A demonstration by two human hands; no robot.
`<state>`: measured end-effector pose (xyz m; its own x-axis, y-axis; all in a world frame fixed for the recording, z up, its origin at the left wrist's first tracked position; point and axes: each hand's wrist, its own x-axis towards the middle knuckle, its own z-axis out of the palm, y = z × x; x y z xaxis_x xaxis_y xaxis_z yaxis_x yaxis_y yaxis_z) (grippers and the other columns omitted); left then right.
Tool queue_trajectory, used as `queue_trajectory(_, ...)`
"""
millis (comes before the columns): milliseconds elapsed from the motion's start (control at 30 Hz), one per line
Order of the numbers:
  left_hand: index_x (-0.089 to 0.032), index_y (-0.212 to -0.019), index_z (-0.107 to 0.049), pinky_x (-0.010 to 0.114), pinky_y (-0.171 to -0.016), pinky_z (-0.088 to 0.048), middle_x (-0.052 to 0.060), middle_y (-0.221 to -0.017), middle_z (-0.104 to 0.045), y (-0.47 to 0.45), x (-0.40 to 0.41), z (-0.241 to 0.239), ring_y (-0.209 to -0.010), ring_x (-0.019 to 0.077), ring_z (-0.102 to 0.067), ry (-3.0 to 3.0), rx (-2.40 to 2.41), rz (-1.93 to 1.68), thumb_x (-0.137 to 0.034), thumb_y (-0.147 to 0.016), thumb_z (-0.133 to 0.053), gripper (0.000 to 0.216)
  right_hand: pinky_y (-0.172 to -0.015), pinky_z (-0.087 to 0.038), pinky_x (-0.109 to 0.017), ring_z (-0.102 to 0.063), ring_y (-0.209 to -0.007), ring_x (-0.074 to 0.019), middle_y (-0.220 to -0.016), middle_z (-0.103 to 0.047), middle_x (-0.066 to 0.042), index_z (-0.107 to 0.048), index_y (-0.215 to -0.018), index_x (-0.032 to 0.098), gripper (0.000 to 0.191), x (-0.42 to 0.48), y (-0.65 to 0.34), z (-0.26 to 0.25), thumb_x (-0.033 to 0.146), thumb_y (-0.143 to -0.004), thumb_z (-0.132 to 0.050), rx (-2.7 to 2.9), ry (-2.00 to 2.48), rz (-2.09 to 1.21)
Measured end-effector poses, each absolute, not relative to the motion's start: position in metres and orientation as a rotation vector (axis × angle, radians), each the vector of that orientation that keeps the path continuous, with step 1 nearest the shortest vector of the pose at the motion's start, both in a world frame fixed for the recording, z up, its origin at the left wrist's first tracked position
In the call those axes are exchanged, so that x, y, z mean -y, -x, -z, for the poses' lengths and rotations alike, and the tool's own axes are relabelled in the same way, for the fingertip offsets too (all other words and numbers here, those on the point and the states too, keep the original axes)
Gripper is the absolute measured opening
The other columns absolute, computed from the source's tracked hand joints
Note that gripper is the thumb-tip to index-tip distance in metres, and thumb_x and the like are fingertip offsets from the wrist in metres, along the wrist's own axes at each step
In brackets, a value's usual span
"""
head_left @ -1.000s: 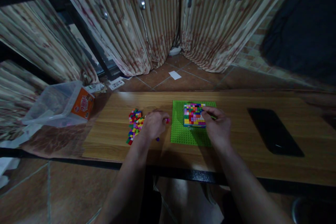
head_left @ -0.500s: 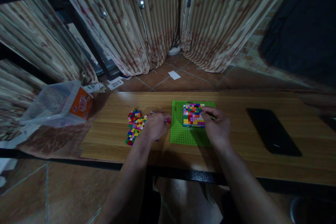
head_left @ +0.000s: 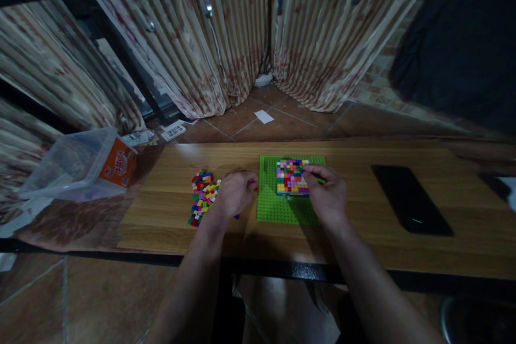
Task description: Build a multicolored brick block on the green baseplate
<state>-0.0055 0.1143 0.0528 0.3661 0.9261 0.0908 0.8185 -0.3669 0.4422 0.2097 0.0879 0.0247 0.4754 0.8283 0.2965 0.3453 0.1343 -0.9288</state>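
Note:
A green baseplate [head_left: 274, 207] lies on the wooden table [head_left: 355, 231] with a square block of many-coloured small bricks [head_left: 290, 176] built on its far part. My right hand [head_left: 328, 196] rests on the baseplate's right side, fingers curled, fingertips pinched at the block's right edge. My left hand [head_left: 234, 193] sits curled on the table just left of the baseplate, with a small red brick [head_left: 255, 188] showing at its fingertips. A pile of loose coloured bricks [head_left: 202, 197] lies left of that hand.
A black phone [head_left: 411, 207] lies flat on the table's right part. A clear plastic box with an orange label [head_left: 80, 166] stands off the table's left end. Striped curtains hang behind, above a tiled floor with paper scraps.
The view has drifted a little, so everything sits slightly left. Both hands stay in nearly the same places by the baseplate.

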Motion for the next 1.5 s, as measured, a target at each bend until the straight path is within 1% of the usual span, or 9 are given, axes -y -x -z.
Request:
queue_trajectory(100,-0.022,-0.089,-0.072,0.026,-0.077,-0.053,0.002,-0.088,-0.074,0.005,-0.115,-0.053,-0.083,0.0158,-0.068,-2.227,-1.439,-0.595,-0.016,-0.086,-0.054,0.019,-0.090,-0.050,-0.042,-0.066,-0.091,-0.0218,-0.091,-0.072,-0.007,-0.074,-0.080,0.020,0.016,-0.088,-0.209,-0.025,0.029,-0.076,-0.061,1.087,1.454,-0.478)
queue_trajectory(233,-0.022,-0.096,-0.073,0.028,-0.082,-0.053,0.002,-0.094,-0.076,-0.004,-0.112,-0.058,-0.087,0.0159,-0.070,-2.151,-1.351,-0.778,-0.022,-0.091,-0.054,0.019,-0.091,-0.049,-0.042,-0.066,-0.091,-0.0220,-0.090,-0.072,-0.008,-0.074,-0.079,0.019,0.017,-0.088,-0.208,-0.026,0.028,-0.076,-0.060,1.083,1.460,-0.469)
queue_trajectory(333,-0.023,-0.096,-0.074,0.030,-0.087,-0.052,0.002,-0.095,-0.077,-0.018,-0.107,-0.062,-0.089,0.0165,-0.070,-2.140,-1.332,-0.853,-0.023,-0.092,-0.056,0.018,-0.091,-0.049,-0.042,-0.065,-0.092,-0.0221,-0.092,-0.072,-0.007,-0.074,-0.081,0.020,0.017,-0.088,-0.208,-0.026,0.028,-0.076,-0.060,1.091,1.466,-0.465)
queue_trajectory(567,-0.025,-0.094,-0.075,0.035,-0.096,-0.049,0.002,-0.099,-0.075,-0.051,-0.098,-0.059,-0.100,0.0175,-0.067,-2.184,-1.324,-0.964,-0.023,-0.091,-0.060,0.015,-0.091,-0.049,-0.042,-0.065,-0.092,-0.0228,-0.093,-0.071,-0.008,-0.074,-0.081,0.019,0.019,-0.086,-0.208,-0.029,0.029,-0.076,-0.060,1.105,1.479,-0.461)
queue_trajectory(733,-0.027,-0.088,-0.076,0.037,-0.100,-0.045,0.002,-0.108,-0.071,-0.064,-0.101,-0.051,-0.107,0.0187,-0.063,-2.127,-1.425,-1.028,-0.019,-0.084,-0.068,0.012,-0.091,-0.049,-0.042,-0.065,-0.091,-0.0224,-0.091,-0.071,-0.008,-0.075,-0.081,0.018,0.019,-0.086,-0.208,-0.028,0.029,-0.075,-0.060,1.092,1.465,-0.476)
queue_trajectory(933,-0.026,-0.081,-0.075,0.038,-0.100,-0.045,0.001,-0.105,-0.069,-0.067,-0.103,-0.047,-0.106,0.0198,-0.062,-2.046,-1.456,-1.091,-0.013,-0.079,-0.071,0.014,-0.089,-0.049,-0.040,-0.065,-0.090,-0.0216,-0.091,-0.071,-0.008,-0.075,-0.081,0.018,0.019,-0.085,-0.209,-0.029,0.029,-0.076,-0.060,1.093,1.450,-0.487)
queue_trajectory(1100,-0.024,-0.081,-0.072,0.038,-0.098,-0.046,0.002,-0.104,-0.069,-0.067,-0.100,-0.046,-0.104,0.0205,-0.062,-2.037,-1.493,-1.122,-0.016,-0.079,-0.072,0.008,-0.089,-0.050,-0.041,-0.064,-0.090,-0.0216,-0.093,-0.070,-0.008,-0.075,-0.086,0.018,0.019,-0.084,-0.207,-0.029,0.027,-0.077,-0.061,1.109,1.473,-0.487)
queue_trajectory(1267,-0.023,-0.080,-0.071,0.039,-0.097,-0.045,0.002,-0.106,-0.069,-0.070,-0.099,-0.043,-0.104,0.0209,-0.062,-2.068,-1.513,-1.127,-0.017,-0.080,-0.071,0.006,-0.093,-0.049,-0.042,-0.063,-0.098,-0.0228,-0.101,-0.067,-0.009,-0.074,-0.094,0.018,0.024,-0.082,-0.205,-0.029,0.029,-0.076,-0.063,1.173,1.483,-0.453)
queue_trajectory(1500,-0.022,-0.082,-0.071,0.042,-0.100,-0.042,0.003,-0.111,-0.071,-0.071,-0.094,-0.044,-0.106,0.0220,-0.061,-2.109,-1.556,-1.098,-0.017,-0.082,-0.068,0.006,-0.094,-0.049,-0.043,-0.061,-0.102,-0.0239,-0.106,-0.064,-0.011,-0.073,-0.095,0.017,0.027,-0.081,-0.200,-0.028,0.032,-0.074,-0.065,1.160,1.495,-0.452)
